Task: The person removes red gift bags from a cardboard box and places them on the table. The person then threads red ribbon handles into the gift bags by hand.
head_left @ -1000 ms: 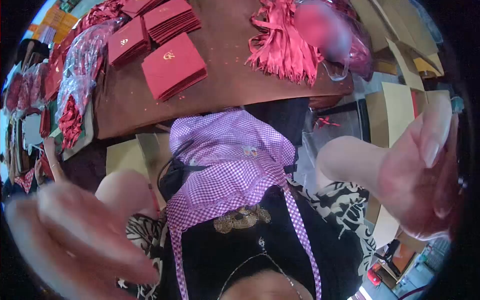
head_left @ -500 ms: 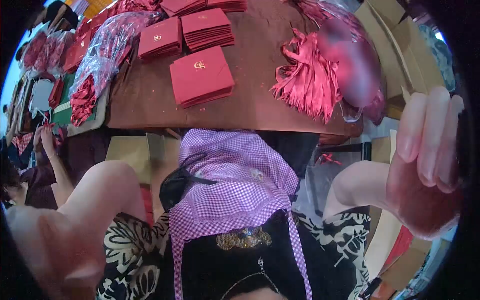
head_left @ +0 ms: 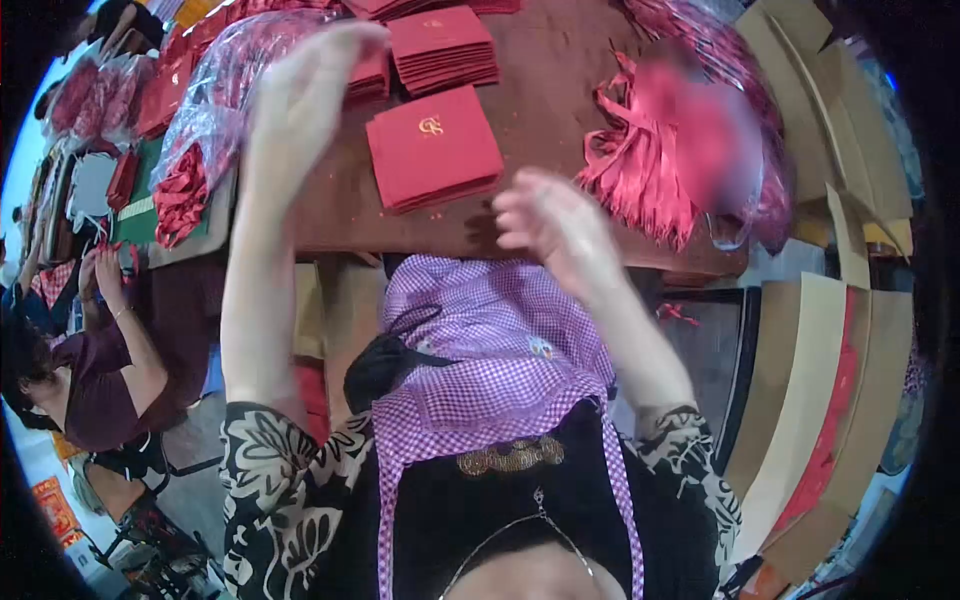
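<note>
My left hand (head_left: 312,85), somewhat blurred, is stretched over the table's left side with its fingers pointing right. Beneath and beside it, a stack of red folders (head_left: 370,80) is partly covered. My right hand (head_left: 560,230) hovers by the table's front edge, its fingers loosely bent and apart, holding nothing visible. Just left of that hand lies a nearer stack of red folders (head_left: 435,150) with a gold emblem on top. Another such stack (head_left: 443,48) sits behind it. To the right hand's far side is a heap of red ribbons (head_left: 640,165).
A brown cloth covers the table (head_left: 545,85). Clear plastic bags (head_left: 225,85) with red contents lie at left, beside a red ribbon bundle (head_left: 182,195). Open cardboard boxes (head_left: 800,390) stand at right. Another person (head_left: 120,370) sits at the left.
Both hands have come in from the lower left and far right to over or near the table. The view has shifted slightly, and the folder stacks look unchanged.
</note>
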### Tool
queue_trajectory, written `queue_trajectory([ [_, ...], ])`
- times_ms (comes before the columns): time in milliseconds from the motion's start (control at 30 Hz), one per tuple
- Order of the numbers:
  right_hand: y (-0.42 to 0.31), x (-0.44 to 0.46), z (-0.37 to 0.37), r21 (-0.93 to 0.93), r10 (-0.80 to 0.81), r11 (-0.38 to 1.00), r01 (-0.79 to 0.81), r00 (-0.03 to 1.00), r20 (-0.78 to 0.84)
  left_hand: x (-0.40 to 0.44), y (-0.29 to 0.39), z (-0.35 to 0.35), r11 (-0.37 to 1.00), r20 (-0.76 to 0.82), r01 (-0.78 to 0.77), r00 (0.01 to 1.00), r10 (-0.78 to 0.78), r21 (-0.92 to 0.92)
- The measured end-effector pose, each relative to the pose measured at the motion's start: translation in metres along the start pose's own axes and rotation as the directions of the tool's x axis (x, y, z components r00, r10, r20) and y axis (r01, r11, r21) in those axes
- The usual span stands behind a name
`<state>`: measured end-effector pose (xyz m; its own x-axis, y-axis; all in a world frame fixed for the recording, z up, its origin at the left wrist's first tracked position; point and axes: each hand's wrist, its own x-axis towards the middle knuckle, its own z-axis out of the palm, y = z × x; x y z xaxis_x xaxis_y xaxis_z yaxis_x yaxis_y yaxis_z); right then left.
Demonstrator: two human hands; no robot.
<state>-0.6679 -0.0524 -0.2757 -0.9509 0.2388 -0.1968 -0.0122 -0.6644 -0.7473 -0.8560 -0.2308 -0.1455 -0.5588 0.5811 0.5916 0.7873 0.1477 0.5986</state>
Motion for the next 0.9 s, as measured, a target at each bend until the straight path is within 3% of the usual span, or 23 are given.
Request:
queue_trajectory([
  [33,0.028,0.005,-0.009,0.024,0.174,0.985,-0.173,0.984,-0.024,0.002,-0.045,0.016,0.992,0.097,0.111,0.99,-0.105,-0.052],
  [67,0.055,0.01,-0.016,0.09,0.267,0.96,-0.263,0.963,-0.034,0.008,-0.085,0.026,0.988,0.251,0.081,0.961,-0.113,0.133],
  [100,0.075,0.016,-0.019,0.157,0.357,0.925,-0.347,0.933,-0.039,0.0,-0.108,0.045,0.974,0.226,0.209,0.948,-0.225,0.09],
  [133,0.088,0.023,-0.02,0.205,0.362,0.914,-0.35,0.932,-0.022,0.007,-0.135,0.052,0.947,0.409,0.104,0.883,-0.228,0.303],
  [167,0.094,0.03,-0.018,0.252,0.364,0.902,-0.35,0.932,-0.006,0.003,-0.167,0.066,0.936,0.445,0.184,0.841,-0.307,0.299],
  [300,0.081,0.055,-0.004,0.288,0.309,0.918,-0.272,0.946,-0.093,-0.003,-0.195,0.085,0.907,0.518,0.226,0.76,-0.393,0.357],
  [333,0.078,0.06,-0.004,0.278,0.317,0.918,-0.283,0.945,-0.084,0.0,-0.199,0.085,0.866,0.563,0.272,0.67,-0.484,0.42],
  [467,0.072,0.079,-0.005,0.216,0.327,0.93,-0.297,0.938,-0.117,-0.01,-0.207,0.082,0.908,0.55,0.3,0.724,-0.416,0.291],
  [567,0.062,0.091,-0.008,0.18,0.326,0.936,-0.303,0.939,-0.11,-0.021,-0.196,0.073,0.903,0.569,0.327,0.701,-0.43,0.279],
  [600,0.059,0.097,-0.016,0.143,0.345,0.932,-0.333,0.936,-0.074,-0.031,-0.186,0.071,0.9,0.484,0.292,0.767,-0.422,0.322],
  [700,0.042,0.106,-0.015,0.134,0.373,0.923,-0.361,0.924,-0.081,-0.055,-0.184,0.069,0.831,0.383,0.317,0.773,-0.506,0.458],
  [767,0.039,0.115,-0.017,0.114,0.361,0.929,-0.352,0.93,-0.07,-0.078,-0.199,0.07,0.846,0.352,0.264,0.821,-0.449,0.463],
  [900,0.035,0.129,-0.014,0.03,0.309,0.951,-0.308,0.949,-0.063,-0.098,-0.186,0.071,0.838,0.236,0.34,0.853,-0.466,0.426],
])
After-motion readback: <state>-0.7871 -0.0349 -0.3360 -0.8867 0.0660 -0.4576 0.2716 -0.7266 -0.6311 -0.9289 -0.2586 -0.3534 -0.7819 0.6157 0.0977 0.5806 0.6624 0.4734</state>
